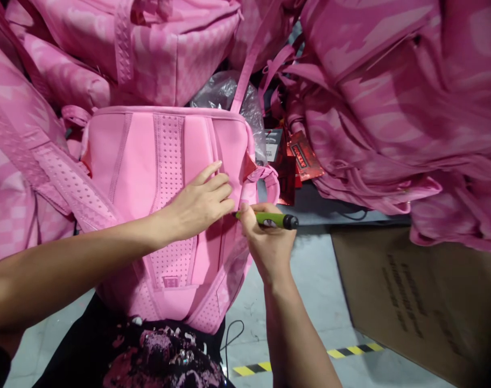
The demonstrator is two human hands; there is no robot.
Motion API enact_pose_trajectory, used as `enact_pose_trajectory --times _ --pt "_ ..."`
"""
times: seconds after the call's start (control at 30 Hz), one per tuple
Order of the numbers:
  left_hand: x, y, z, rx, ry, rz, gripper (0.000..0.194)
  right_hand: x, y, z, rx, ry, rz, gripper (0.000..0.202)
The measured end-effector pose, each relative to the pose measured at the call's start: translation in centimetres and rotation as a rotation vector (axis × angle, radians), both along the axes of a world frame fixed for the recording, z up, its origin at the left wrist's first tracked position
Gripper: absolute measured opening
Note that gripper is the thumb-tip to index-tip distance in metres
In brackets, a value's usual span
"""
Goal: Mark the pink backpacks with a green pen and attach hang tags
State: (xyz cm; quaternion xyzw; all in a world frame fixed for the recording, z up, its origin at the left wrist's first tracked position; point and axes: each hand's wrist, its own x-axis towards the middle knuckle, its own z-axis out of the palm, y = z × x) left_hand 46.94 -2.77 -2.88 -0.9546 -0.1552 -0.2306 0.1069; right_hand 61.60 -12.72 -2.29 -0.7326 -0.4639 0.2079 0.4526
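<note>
While the right hand pinches the pen and the left hand, thumb hidden and grip unclear, rests on the bag before the lap, pressing the fabric taut would likely help.

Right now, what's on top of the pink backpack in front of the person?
The left hand lies on the pink backpack, beside the right hand, which holds a green marker. The fabric beneath the left hand is covered, so any mark there can't be seen.
</note>
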Motion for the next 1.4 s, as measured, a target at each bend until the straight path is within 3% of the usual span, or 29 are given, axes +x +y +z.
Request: enact_pose_trajectory --times 0.43,0.57,0.7,0.8,0.87,0.97,1.07,1.13,1.17,1.2,1.27,1.4 --pt "0.4 -0.1 0.0 0.027 0.020 0.021 0.019 0.1 -0.1 -0.2 0.005 0.076 0.014 0.028" --pt "0.7 0.6 1.3 0.009 0.071 -0.029 0.012 0.4 -0.3 -0.1 -0.017 0.029 0.047 0.027" --pt "1.1 3.0 4.2 -0.098 0.305 -0.149 0.032 1.2 -1.6 0.5 -0.080 -0.098 0.059 0.027" --pt "1.8 4.6 6.8 -0.144 0.430 -0.054 0.039 1.2 -2.7 0.8 0.081 -0.007 0.143 0.032" --pt "2.2 4.2 8.9 -0.210 0.450 0.006 0.035 0.8 -3.2 1.2 0.232 -0.036 0.188 0.038" --pt "1.9 1.0 13.4 -0.322 0.445 0.069 0.025 -0.2 -4.0 2.9 0.453 -0.157 0.180 0.034" --pt "1.4 -3.4 18.5 -0.340 0.451 0.129 0.020 -0.7 -4.9 5.9 0.639 -0.271 0.193 0.035" --pt "1.3 -5.7 20.8 -0.360 0.404 0.193 0.022 -0.3 -5.4 7.8 0.723 -0.335 0.236 0.037" --pt "1.2 -6.4 21.2 -0.383 0.363 0.232 0.024 0.1 -5.5 8.3 0.747 -0.361 0.256 0.038" --pt "1.1 -7.0 21.0 -0.419 0.320 0.270 0.025 0.5 -5.6 8.5 0.761 -0.382 0.269 0.037" --pt "0.8 -7.5 19.1 -0.516 0.260 0.314 0.026 1.3 -5.4 7.6 0.749 -0.401 0.289 0.034" --pt "-0.5 -6.8 13.7 -0.540 0.282 0.204 0.028 1.8 -4.0 2.9 0.694 -0.372 0.360 0.027"
